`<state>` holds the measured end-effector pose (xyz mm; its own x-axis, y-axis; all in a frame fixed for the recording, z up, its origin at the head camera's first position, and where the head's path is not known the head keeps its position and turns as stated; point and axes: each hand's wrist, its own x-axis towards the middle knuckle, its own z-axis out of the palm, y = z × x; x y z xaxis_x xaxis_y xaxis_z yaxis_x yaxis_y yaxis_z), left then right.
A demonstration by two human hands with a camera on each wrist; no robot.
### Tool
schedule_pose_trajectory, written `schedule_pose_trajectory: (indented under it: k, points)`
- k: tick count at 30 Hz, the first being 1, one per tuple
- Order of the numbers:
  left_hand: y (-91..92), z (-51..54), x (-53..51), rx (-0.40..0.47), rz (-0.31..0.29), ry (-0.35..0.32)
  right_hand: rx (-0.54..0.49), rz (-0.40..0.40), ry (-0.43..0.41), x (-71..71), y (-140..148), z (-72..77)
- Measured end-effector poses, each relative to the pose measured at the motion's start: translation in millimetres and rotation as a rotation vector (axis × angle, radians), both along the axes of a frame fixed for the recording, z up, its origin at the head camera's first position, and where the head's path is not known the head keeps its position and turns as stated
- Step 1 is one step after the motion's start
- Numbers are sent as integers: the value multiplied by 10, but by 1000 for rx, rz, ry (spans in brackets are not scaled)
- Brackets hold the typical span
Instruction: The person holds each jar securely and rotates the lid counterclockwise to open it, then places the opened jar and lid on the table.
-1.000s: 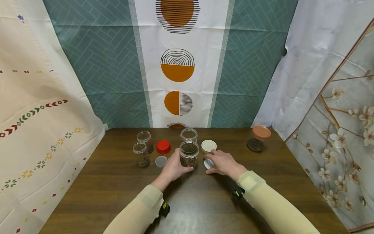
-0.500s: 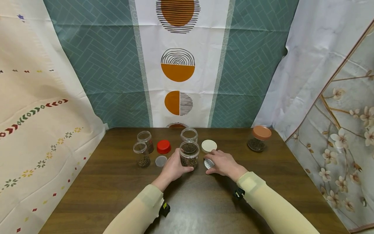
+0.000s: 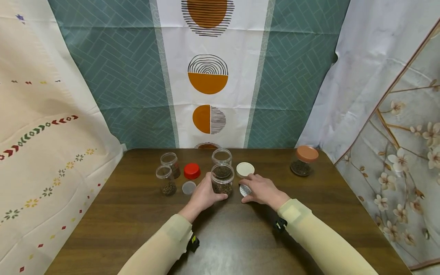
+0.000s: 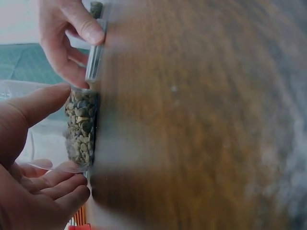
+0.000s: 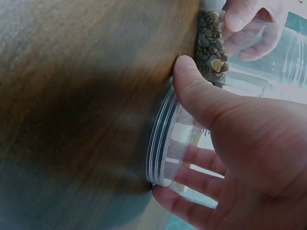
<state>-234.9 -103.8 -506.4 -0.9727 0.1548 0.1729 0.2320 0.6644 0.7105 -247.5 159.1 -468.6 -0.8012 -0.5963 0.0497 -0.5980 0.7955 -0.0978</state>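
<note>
In the head view my left hand (image 3: pixel 203 194) grips a lidless clear jar (image 3: pixel 222 188) standing upright on the table. Small brown and grey pebble-like pieces (image 4: pixel 82 127) fill its lower part, with my thumb on one side and my fingers on the other in the left wrist view. Just right of the jar, my right hand (image 3: pixel 264 191) holds a round clear lid (image 3: pixel 245 190) by its edge between thumb and fingers. That lid has a ridged rim (image 5: pixel 162 139) and lies flat on the table, apart from the jar.
Behind the held jar stands another open jar (image 3: pixel 222 154), with a cream lid (image 3: pixel 245 170) to its right. Leftward are two open jars (image 3: pixel 166 181), a red lid (image 3: pixel 191 171) and a small translucent lid (image 3: pixel 189 187). A jar with an orange-brown lid (image 3: pixel 307 153) stands far right.
</note>
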Motion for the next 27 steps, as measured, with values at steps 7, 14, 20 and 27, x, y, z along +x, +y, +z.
schedule_pose_trajectory:
  k: [7, 14, 20, 27]
  points:
    - [-12, -229, -123, 25, 3, 27, -27, 0, -42, -20, 19, -15]
    - [8, 175, 102, 149, -48, -36, -74, -12, -63, -22, 45, 4]
    - [-31, 293, 148, 154, -23, -48, -85, -2, -25, 9, 79, 52]
    - [-80, 397, 196, 124, -21, -57, -110, -11, 17, 32, 145, 108]
